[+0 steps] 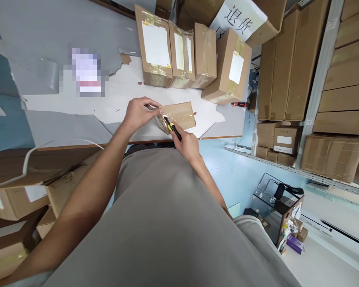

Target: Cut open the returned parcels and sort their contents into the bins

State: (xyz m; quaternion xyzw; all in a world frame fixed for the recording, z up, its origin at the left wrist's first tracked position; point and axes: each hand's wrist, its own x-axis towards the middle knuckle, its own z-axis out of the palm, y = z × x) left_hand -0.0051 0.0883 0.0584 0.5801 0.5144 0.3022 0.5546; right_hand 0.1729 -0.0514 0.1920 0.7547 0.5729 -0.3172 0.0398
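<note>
A small brown cardboard box (179,111) with clear, shiny tape lies near the front edge of the white-covered table (119,95). My left hand (140,113) is closed at the box's left end, thumb and fingers pinching its edge. In my right hand (188,144) is a yellow and black utility knife (174,128), its front end against the taped left part of the box. Whether the blade is in the cardboard I cannot tell.
Several taped cartons (205,54) stand along the table's back. A red and black tool (239,104) lies by the right edge. Shelves of boxes (344,95) rise at the right; more cartons (20,203) are at the lower left. A blurred patch (86,71) covers something on the table.
</note>
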